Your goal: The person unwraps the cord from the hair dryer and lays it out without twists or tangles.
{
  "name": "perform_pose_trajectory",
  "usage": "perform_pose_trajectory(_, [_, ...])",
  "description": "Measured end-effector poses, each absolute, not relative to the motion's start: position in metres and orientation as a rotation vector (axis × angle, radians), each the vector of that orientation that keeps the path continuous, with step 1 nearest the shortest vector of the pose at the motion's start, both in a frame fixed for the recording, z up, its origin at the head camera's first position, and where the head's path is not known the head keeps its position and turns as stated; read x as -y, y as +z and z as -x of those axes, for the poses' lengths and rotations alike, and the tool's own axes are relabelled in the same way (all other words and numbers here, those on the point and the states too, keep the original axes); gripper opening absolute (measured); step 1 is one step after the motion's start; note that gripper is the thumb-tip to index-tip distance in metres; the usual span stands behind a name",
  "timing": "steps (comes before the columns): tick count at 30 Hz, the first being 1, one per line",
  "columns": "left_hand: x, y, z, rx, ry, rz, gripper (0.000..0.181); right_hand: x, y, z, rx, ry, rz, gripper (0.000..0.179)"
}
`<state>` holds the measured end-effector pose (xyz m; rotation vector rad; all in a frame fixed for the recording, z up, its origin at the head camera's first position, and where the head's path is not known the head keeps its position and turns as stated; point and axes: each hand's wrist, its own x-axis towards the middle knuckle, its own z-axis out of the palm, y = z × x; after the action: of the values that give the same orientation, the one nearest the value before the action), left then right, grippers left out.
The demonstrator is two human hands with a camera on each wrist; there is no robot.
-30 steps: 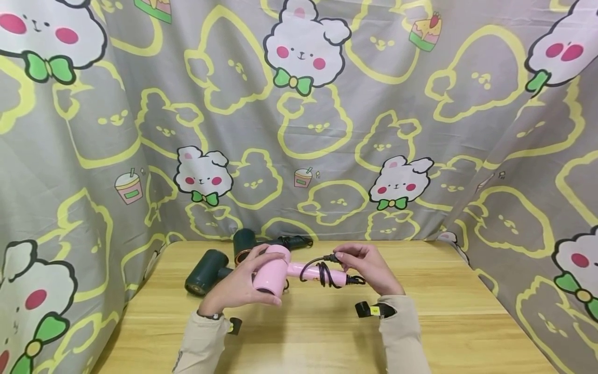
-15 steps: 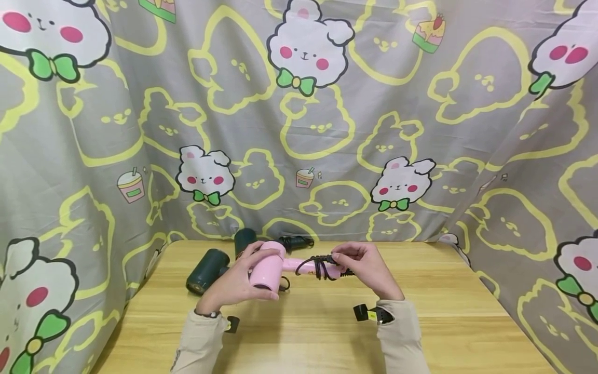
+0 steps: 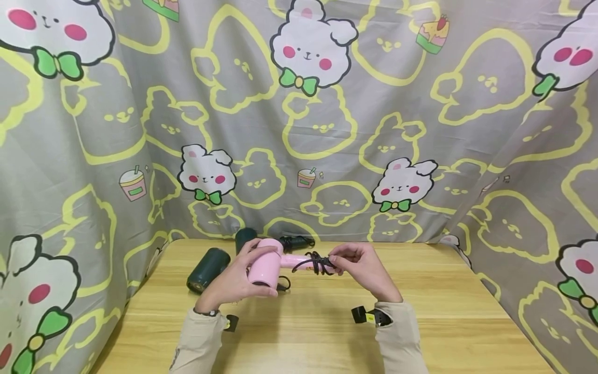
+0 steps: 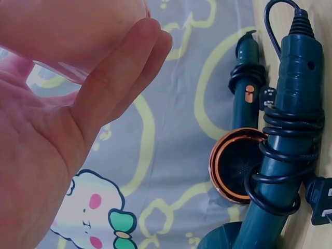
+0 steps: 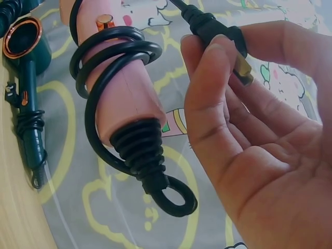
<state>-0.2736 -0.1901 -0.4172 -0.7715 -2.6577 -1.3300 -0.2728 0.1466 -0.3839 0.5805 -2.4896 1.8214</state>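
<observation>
Gray cloth (image 3: 331, 111) with white bunny faces and yellow shapes hangs all around the wooden table (image 3: 317, 332). I have a pink hair dryer (image 3: 264, 270) up above the table, between my two hands. My left hand (image 3: 231, 283) is curled around its fat head, with my thumb on the near side and my fingers on the far side. A black cord (image 5: 119, 49) goes round and round its handle, close to a shiny copper button (image 5: 105, 21). My right hand (image 3: 362, 267) is pinching the black plug (image 5: 215, 30) with my thumb and fingers, just beside the handle. Two dark green hair dryers lie on the table. One (image 3: 208, 270) is beside my left arm, and the other (image 3: 245, 239) is at the back, near the cloth. They have black cords wrapped around their handles too.
</observation>
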Motion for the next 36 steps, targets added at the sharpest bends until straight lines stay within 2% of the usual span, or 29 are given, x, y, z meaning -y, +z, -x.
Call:
perform_pose_trajectory(9, [0.197,-0.415,0.273,2.618,-1.267,0.73,0.089,-0.143,-0.384,0.272,2.487,1.834,-0.639,0.014])
perform_pose_trajectory(22, [0.207,-0.414,0.273,2.584,-1.261,0.696,0.091,-0.141,-0.387,0.272,2.583,1.953,-0.626,0.028])
perform_pose_trajectory(36, [0.212,-0.412,0.273,2.58,-1.289,0.684,0.092,-0.147,-0.393,0.276,2.691,2.029,-0.661,0.034])
